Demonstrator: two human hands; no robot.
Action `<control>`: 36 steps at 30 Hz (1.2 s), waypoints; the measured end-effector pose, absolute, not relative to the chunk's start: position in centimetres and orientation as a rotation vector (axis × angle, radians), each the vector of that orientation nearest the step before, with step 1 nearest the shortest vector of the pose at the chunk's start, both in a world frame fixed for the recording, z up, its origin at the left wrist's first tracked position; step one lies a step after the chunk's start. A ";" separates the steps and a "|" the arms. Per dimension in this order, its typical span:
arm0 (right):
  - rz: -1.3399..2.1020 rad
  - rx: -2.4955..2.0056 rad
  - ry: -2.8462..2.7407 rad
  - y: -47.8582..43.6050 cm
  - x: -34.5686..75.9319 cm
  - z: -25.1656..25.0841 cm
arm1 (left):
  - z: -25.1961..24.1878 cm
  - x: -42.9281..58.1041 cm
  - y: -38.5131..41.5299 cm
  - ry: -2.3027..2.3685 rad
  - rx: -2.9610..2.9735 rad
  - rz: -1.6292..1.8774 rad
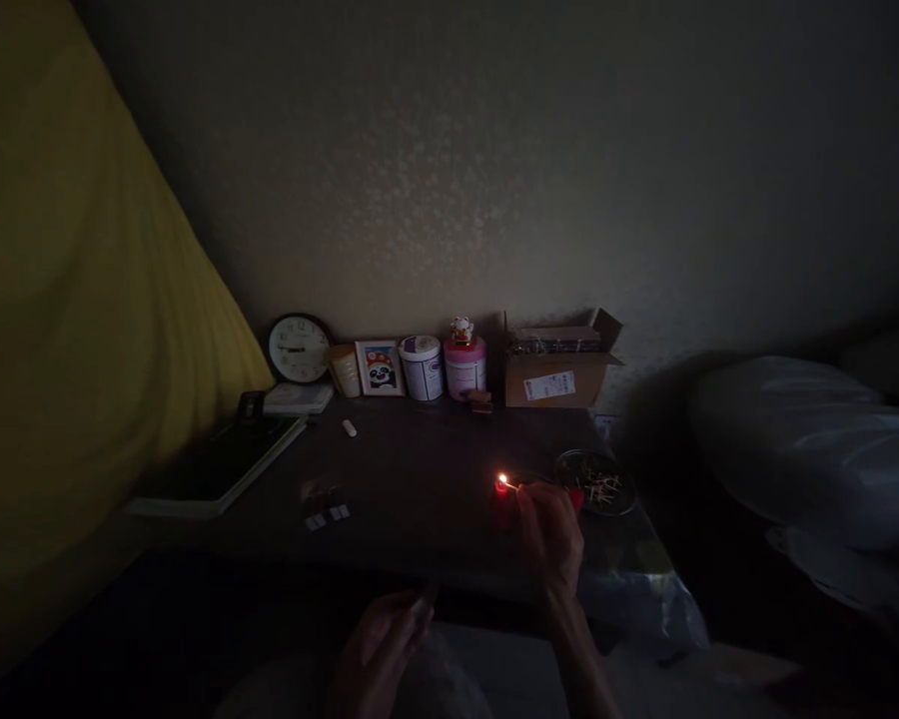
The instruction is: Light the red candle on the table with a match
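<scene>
A thin wooden match [511, 486] is pinched between the thumb and fingers of my right hand [552, 534]. Its far end meets a small flame [502, 478] at the top of a red candle [501, 507] standing on the dark table. Just behind that hand, another red thing [576, 496] shows in part. My left hand [386, 639] is low, in front of the table's near edge, its fingers closed round a small dark thing that looks like a matchbox [426, 599]. Dim light hides its details.
A round dish [618, 504] of matchsticks stands right of my right hand. Small boxes [325, 507] lie at left. Along the wall are a clock [300, 348], a framed panda picture [381, 369], two canisters [422, 369] and a cardboard box [569, 384]. A yellow curtain [82, 300] hangs left.
</scene>
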State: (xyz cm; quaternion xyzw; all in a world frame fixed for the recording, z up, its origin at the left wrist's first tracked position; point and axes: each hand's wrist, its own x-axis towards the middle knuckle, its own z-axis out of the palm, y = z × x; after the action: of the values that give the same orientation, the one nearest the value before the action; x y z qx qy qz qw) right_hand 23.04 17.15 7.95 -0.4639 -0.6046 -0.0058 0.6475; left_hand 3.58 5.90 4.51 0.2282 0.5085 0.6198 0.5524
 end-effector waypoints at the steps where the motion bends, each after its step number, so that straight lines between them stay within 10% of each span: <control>1: 0.007 -1.051 -1.367 17.1 23.0 8.0 | 4.5 3.5 5.9 1.198 0.543 1.462; 20: 0.857 -0.879 -0.793 12.7 29.1 12.9 | 5.2 3.6 5.6 1.146 0.450 1.454; 36: 0.487 -1.488 -1.099 13.3 39.3 9.2 | 4.2 3.0 6.1 1.030 0.412 1.334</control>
State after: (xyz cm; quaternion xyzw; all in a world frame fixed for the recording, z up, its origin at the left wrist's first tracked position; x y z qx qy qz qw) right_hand 39.28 13.30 9.21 -0.6355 -0.4695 0.2081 0.5766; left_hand 3.05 6.07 4.16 0.1812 0.4528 0.5863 0.6469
